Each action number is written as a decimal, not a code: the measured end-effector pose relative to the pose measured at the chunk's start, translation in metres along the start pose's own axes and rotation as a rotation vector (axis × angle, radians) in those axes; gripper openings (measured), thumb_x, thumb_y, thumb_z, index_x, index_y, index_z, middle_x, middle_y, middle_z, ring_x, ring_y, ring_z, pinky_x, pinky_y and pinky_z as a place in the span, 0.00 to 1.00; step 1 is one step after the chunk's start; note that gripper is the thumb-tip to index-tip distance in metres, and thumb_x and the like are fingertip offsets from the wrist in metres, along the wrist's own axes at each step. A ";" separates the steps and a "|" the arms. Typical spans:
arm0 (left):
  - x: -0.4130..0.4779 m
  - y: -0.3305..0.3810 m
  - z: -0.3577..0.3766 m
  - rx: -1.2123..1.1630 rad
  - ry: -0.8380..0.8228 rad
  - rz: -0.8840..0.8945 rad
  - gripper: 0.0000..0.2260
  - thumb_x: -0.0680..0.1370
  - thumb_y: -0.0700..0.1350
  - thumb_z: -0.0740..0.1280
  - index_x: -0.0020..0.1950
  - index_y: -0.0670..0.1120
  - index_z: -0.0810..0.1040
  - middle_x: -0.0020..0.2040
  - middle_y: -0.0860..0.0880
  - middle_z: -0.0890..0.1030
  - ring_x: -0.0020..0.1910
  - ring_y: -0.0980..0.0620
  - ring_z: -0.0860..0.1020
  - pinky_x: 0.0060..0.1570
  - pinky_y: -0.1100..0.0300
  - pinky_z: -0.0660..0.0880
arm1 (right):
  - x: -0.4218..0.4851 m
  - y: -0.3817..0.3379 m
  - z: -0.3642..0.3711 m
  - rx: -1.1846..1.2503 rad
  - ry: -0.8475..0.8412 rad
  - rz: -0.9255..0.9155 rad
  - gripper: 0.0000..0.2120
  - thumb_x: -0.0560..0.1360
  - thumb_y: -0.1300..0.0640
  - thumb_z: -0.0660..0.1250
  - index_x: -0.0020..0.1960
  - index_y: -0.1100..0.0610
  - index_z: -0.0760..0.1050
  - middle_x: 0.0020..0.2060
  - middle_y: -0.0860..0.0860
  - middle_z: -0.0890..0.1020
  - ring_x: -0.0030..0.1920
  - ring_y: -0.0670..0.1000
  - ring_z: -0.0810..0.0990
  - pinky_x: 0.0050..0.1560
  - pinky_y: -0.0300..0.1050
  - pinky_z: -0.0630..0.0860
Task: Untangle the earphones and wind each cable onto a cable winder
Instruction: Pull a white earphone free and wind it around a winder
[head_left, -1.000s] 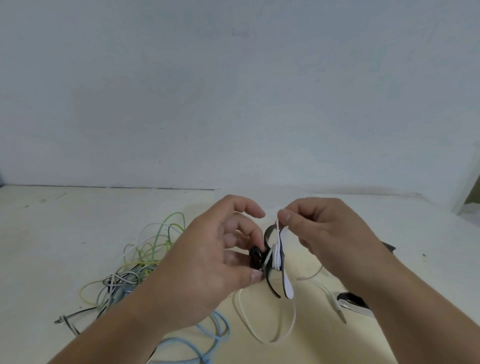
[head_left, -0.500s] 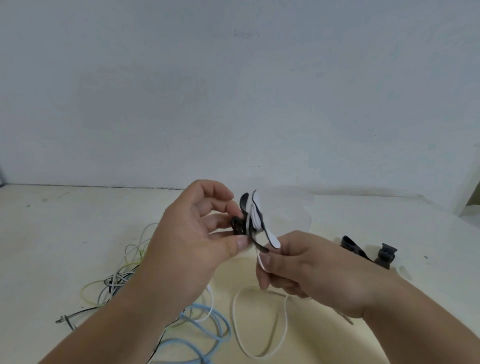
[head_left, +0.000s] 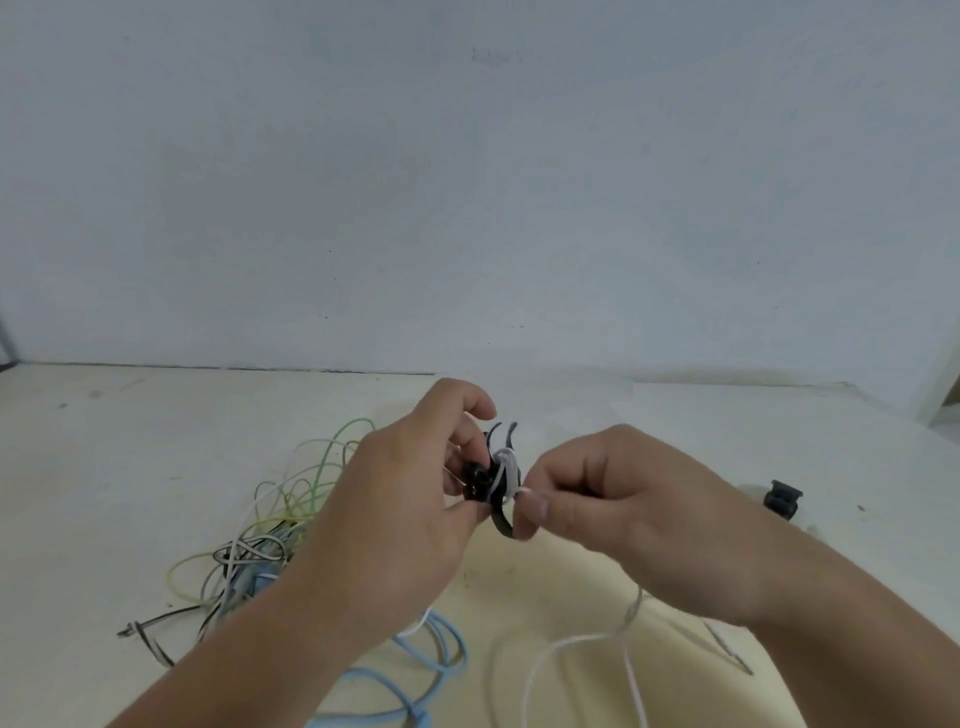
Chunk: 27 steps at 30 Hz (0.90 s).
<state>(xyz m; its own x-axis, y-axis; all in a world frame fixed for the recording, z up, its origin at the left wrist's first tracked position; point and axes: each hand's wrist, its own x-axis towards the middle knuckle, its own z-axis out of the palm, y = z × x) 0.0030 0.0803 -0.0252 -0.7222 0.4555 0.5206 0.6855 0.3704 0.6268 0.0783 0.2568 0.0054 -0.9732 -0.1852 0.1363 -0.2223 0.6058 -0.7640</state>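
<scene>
A black cable winder (head_left: 497, 480) is held above the table between both hands. My left hand (head_left: 410, 499) pinches its left end with thumb and fingers. White earphone cable (head_left: 576, 642) is wrapped round the winder's middle, and its loose length hangs down in a loop onto the table. My right hand (head_left: 618, 512) pinches this white cable right beside the winder, on its right side. The cable between my right fingers and the loop is hidden by the hand.
A tangle of green, white, black and pale blue cables (head_left: 270, 535) lies on the cream table (head_left: 104, 467) at the left, with blue loops (head_left: 415, 670) near the front. A second black winder (head_left: 782, 500) sits at the right. A white wall stands behind.
My right hand has come up from below the winder to its right side, carrying the white cable round it. The winder has dropped a little lower, and the hanging loop is shorter.
</scene>
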 end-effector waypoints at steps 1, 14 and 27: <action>0.000 0.000 0.000 0.023 -0.023 0.017 0.26 0.71 0.40 0.78 0.54 0.64 0.68 0.47 0.61 0.78 0.45 0.59 0.80 0.45 0.67 0.74 | 0.000 0.000 -0.001 0.006 0.049 -0.010 0.12 0.79 0.54 0.67 0.40 0.57 0.82 0.25 0.47 0.64 0.27 0.46 0.61 0.29 0.38 0.59; -0.001 0.012 -0.007 -0.344 -0.269 -0.025 0.25 0.69 0.32 0.75 0.53 0.59 0.73 0.46 0.52 0.81 0.44 0.51 0.82 0.49 0.55 0.80 | 0.008 0.013 -0.003 0.089 0.484 0.096 0.11 0.76 0.52 0.70 0.37 0.54 0.82 0.21 0.45 0.65 0.22 0.44 0.60 0.23 0.32 0.59; 0.006 0.007 -0.008 -0.680 -0.037 -0.073 0.21 0.62 0.30 0.75 0.48 0.47 0.75 0.42 0.48 0.80 0.41 0.48 0.83 0.44 0.56 0.81 | 0.010 0.020 0.010 0.368 -0.067 0.251 0.18 0.78 0.45 0.67 0.39 0.58 0.80 0.29 0.52 0.66 0.31 0.51 0.60 0.36 0.49 0.53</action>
<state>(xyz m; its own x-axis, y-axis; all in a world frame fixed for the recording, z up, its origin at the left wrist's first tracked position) 0.0030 0.0793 -0.0133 -0.7526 0.4803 0.4506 0.4156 -0.1844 0.8907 0.0647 0.2596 -0.0145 -0.9857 -0.1243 -0.1138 0.0679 0.3251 -0.9432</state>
